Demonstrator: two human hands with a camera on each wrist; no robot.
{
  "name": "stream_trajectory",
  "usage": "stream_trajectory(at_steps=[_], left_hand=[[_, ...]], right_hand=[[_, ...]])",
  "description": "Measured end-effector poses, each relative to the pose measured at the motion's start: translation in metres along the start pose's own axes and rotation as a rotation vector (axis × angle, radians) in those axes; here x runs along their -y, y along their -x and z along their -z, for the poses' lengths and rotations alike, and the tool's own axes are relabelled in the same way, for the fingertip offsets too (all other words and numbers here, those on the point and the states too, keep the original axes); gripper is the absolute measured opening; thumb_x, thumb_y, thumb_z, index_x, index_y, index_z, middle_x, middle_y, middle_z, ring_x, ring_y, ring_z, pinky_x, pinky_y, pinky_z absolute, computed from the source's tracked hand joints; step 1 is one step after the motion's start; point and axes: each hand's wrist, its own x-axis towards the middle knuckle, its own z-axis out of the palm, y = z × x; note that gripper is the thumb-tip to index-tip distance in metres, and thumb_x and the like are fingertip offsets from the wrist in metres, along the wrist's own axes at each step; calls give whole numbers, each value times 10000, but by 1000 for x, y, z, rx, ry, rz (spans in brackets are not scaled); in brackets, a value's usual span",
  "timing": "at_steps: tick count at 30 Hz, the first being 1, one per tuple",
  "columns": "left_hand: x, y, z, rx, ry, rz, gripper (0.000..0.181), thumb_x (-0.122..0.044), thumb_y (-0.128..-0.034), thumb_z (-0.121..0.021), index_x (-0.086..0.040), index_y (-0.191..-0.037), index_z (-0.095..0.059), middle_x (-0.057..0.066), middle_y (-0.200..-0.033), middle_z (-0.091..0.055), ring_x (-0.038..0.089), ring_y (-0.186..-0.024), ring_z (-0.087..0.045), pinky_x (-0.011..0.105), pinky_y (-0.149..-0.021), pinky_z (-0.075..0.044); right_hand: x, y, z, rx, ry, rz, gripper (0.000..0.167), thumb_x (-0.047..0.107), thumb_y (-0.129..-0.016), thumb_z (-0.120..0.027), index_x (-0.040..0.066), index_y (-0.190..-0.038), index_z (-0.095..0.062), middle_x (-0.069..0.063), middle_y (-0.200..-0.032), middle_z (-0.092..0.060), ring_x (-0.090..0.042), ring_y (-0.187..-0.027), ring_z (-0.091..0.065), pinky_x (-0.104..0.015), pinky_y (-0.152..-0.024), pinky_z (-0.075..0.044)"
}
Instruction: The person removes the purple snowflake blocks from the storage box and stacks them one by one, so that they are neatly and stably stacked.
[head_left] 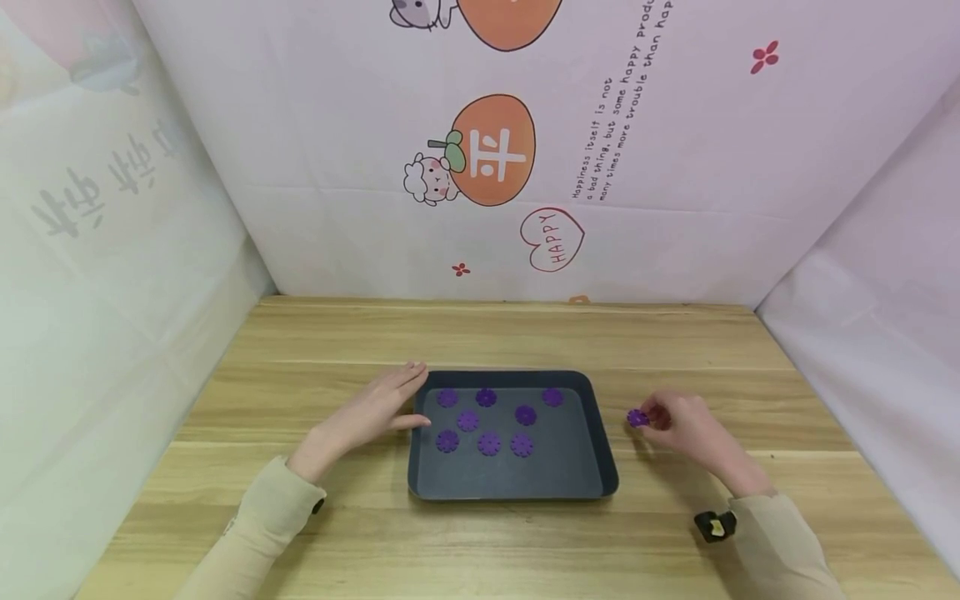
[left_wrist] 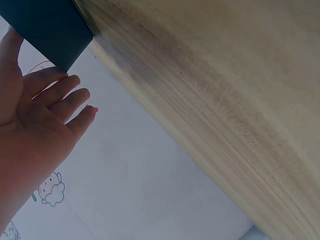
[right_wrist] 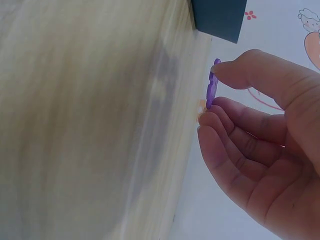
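A dark grey rectangular tray (head_left: pixel 517 479) lies on the wooden table, with several purple notched discs (head_left: pixel 489 443) spread flat inside it. At the tray's left side, my left hand (head_left: pixel 375 408) rests against the rim with its fingers straight; in the left wrist view the fingertips touch the corner of the tray (left_wrist: pixel 50 30). Just right of the tray, my right hand (head_left: pixel 682 425) pinches one purple notched disc (head_left: pixel 637 417) between thumb and fingers. Seen edge-on in the right wrist view, that disc (right_wrist: pixel 213 85) is held above the table.
The wooden table (head_left: pixel 375 542) runs back to a white printed cloth (head_left: pixel 337 167) hanging behind it. White cloth also hangs along the left and right sides. A black band with a small device (head_left: pixel 715 526) sits at the right wrist.
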Motion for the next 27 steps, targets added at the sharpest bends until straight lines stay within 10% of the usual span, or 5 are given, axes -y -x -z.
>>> stream_trajectory(at_steps=[27], left_hand=[[2, 0, -2, 14, 13, 18, 783, -436, -915, -664, 65, -1464, -417, 262, -1528, -412, 419, -1428, -403, 566, -1184, -356]], right_hand=[[-21, 3, -6, 18, 43, -44, 156, 75, -780, -788, -2, -874, -692, -50, -785, -692, -134, -719, -624, -209, -594, -521]])
